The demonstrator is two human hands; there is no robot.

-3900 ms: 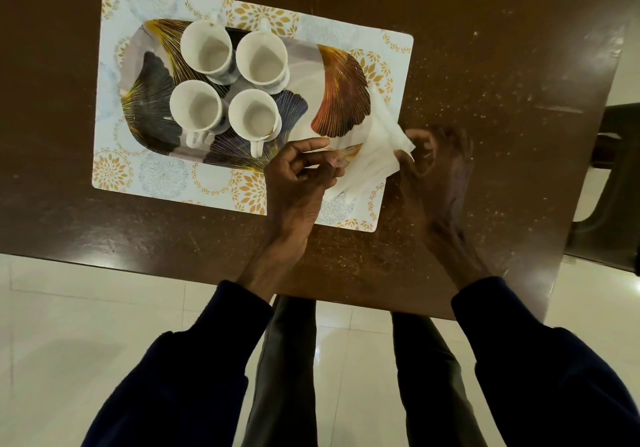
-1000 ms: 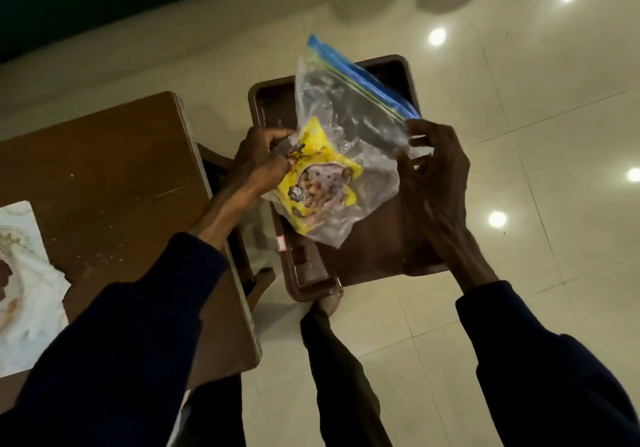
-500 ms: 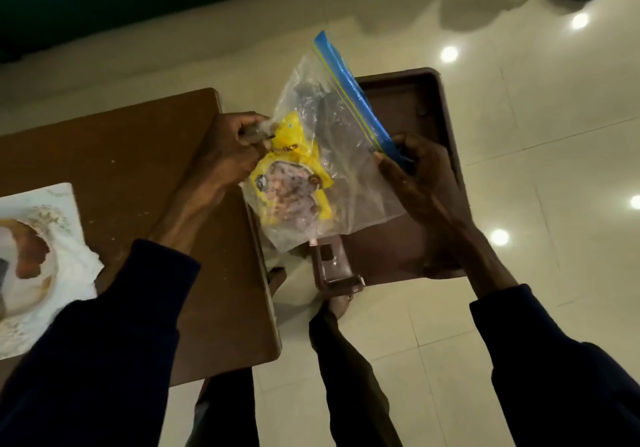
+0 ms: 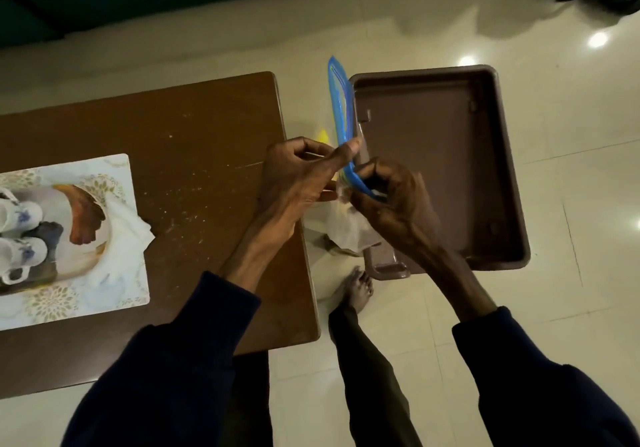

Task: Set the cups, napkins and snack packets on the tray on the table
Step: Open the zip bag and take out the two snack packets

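Note:
Both hands hold a clear zip bag [image 4: 341,114] with a blue seal strip, between the table's right edge and a brown bin. My left hand [image 4: 301,176] pinches one side of the bag's mouth, my right hand [image 4: 388,197] grips the other side. A bit of the yellow snack packet [image 4: 322,135] inside shows above my left hand. At the far left the leaf-patterned tray [image 4: 83,218] lies on a placemat [image 4: 114,294], with white cups [image 4: 20,235] on it and white napkins [image 4: 128,235] at its right end.
The brown wooden table [image 4: 194,155] fills the left half. A brown plastic bin [image 4: 446,169] stands on the tiled floor to the right. My bare foot [image 4: 358,290] and legs are below the bag.
The view has swung left, bringing the tray and cups into sight. The bag has turned edge-on with its seal strip toward me, and my hands have come together at its mouth.

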